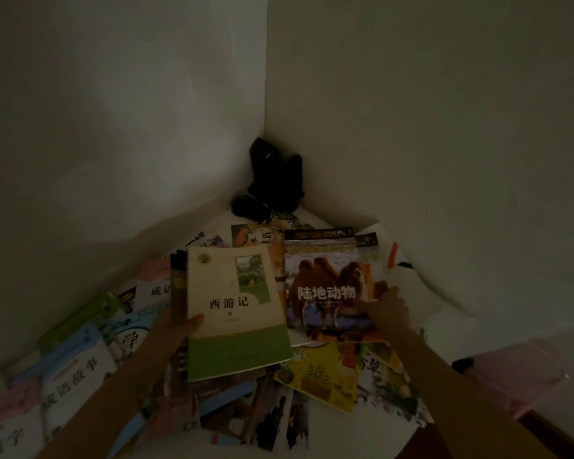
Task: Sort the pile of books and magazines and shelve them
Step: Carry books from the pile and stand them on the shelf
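A pile of books and magazines (pixel 315 376) is spread over a white surface in a dim corner. My left hand (pixel 176 329) grips a small stack of books, thumb on the top one, a cream and green paperback (pixel 236 313) lifted above the pile. My right hand (pixel 390 309) pinches the right edge of a camel-cover magazine (pixel 325 293), thumb on its cover, fingers hidden underneath. The two lie side by side, edges almost touching.
Two white walls meet behind the pile. Black objects with a coiled cable (pixel 272 180) stand in the corner. Blue and white children's books (pixel 73 369) lie at the left, a pink item (pixel 517 376) at the right, beyond the white surface's edge (pixel 444 309).
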Tool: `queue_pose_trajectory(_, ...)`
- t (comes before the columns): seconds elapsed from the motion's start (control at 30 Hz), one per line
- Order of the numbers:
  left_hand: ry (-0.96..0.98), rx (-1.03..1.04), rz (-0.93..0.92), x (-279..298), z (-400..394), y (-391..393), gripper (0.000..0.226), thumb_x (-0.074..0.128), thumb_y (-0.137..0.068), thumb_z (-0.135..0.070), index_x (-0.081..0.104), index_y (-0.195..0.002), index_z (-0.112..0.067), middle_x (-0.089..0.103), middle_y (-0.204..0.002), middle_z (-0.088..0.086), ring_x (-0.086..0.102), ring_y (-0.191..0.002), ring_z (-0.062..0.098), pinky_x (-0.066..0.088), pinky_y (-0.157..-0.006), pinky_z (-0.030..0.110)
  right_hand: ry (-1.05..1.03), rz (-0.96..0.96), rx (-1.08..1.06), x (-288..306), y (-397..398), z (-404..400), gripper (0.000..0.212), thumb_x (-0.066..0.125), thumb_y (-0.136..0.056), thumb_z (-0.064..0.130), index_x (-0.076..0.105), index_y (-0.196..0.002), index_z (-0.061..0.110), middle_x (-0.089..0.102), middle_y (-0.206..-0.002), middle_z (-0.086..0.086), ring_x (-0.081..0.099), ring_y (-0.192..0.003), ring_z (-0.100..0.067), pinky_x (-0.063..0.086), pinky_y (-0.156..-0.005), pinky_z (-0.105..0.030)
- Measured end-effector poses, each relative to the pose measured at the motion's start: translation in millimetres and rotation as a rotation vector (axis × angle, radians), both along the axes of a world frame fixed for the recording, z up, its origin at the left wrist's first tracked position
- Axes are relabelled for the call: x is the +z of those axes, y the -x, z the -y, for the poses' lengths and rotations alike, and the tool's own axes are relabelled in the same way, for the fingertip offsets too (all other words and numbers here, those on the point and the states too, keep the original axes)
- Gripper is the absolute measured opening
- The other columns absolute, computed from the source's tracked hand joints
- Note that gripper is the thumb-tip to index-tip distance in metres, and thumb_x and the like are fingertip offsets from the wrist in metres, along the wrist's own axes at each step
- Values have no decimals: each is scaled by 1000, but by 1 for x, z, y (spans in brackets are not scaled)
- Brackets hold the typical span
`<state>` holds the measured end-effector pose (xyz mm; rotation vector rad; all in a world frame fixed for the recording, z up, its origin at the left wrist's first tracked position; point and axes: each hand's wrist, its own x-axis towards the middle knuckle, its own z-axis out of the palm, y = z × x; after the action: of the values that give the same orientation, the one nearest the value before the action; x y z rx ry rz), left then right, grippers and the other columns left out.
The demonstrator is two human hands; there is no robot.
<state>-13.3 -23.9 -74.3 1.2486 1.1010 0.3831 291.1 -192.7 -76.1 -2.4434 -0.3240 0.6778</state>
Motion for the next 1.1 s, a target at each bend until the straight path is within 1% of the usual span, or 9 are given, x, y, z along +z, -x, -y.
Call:
queue_pose_trajectory(0.1,14,18,34,2,0,0,31,55,-89,-2,53,-118,-10,61,-113,9,61,-89,19,50,-73,32,-164,-104,119,-43,-15,-10,79,84,-59,44,54,-114,-4,63,-106,-17,60,-102,-34,52,-84,-45)
queue_pose_trajectory(0.17,30,15,28,0,-1,2,34,56,-88,-3,52,-121,-11,61,-118,11,61,-94,23,49,-79,37,-255,-152,140,-26,-2,-17,56,78,-75,20,46,-113,-4,57,-99,-7,57,-99,-32,52,-73,-35)
queue_pose_trajectory(0.23,51,28,41,2,1,2,33,54,-89,-4,51,-121,-12,60,-114,7,61,-91,19,49,-76,34,-322,-141,127,-4,6,-23,39,59,-86,-7,42,-120,-7,55,-108,-17,55,-99,-37,48,-65,-28)
queue_pose_trajectory(0.37,97,33,68,10,2,1,32,50,-91,1,50,-121,-9,58,-114,7,60,-88,19,48,-77,37,-541,-110,55,36,-11,-19,43,50,-89,-9,43,-130,1,52,-115,-11,57,-81,-22,47,-48,-10)
queue_pose_trajectory(0.53,149,58,47,12,0,7,29,49,-94,-10,52,-122,-12,59,-123,14,63,-98,27,50,-88,48,-609,-236,92,56,12,-11,51,62,-83,-5,44,-131,2,58,-118,-20,65,-90,-25,56,-66,-31)
queue_pose_trajectory(0.63,210,167,40,13,-2,2,33,35,-98,-37,58,-109,-16,68,-97,7,69,-81,19,58,-67,38,-456,-416,209,29,73,-18,45,59,-85,-6,47,-128,3,59,-114,-19,66,-82,-20,56,-75,-37)
queue_pose_trajectory(0.73,207,147,-63,14,-4,-3,51,48,-82,-61,62,-104,-19,70,-97,12,67,-88,30,55,-79,45,-427,-498,330,15,125,-29,45,45,-94,-6,37,-135,10,51,-127,-5,59,-90,-10,54,-76,-21)
queue_pose_trajectory(0.87,103,169,-146,-1,-5,1,60,73,-76,-34,52,-128,-11,58,-126,12,57,-112,31,47,-94,45,-262,-313,505,5,118,-54,47,58,-91,14,42,-135,11,41,-137,-12,40,-128,-30,39,-105,-38)
queue_pose_trajectory(1.1,76,209,-20,-8,8,12,93,85,-53,-53,49,-131,-19,55,-133,8,56,-115,30,47,-95,52,-403,-479,172,-3,132,-84,74,65,-82,44,33,-139,9,44,-137,-9,47,-123,-29,40,-103,-48)
